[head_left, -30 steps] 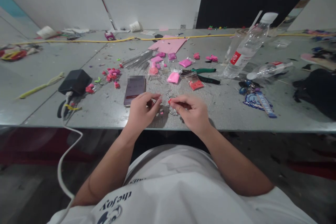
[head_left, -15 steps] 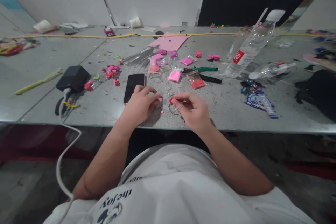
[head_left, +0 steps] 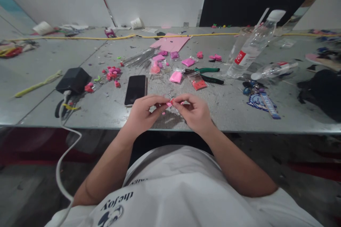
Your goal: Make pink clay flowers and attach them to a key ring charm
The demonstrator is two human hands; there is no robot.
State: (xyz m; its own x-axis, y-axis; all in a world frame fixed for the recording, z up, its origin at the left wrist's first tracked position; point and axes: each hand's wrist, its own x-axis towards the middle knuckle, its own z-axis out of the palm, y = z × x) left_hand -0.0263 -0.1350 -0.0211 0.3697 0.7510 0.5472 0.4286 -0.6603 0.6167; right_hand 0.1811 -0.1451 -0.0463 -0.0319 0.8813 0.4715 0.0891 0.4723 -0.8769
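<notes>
Pink bead (head_left: pixel 168 104), tiny and plastic, sits pinched between our left hand (head_left: pixel 144 113) and right hand (head_left: pixel 194 111), fingertips meeting just above the grey worktop (head_left: pixel 239 110), near the black phone (head_left: pixel 135 89)

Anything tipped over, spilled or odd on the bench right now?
Yes: one plastic bottle lies on its side right of the pliers, while another bottle stands. Pink bits and small scraps are scattered across the table.

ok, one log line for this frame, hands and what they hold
left hand: pinching small pink piece | right hand: pinching same piece, fingertips meeting | above table edge | phone beyond left hand, screen dark
</notes>
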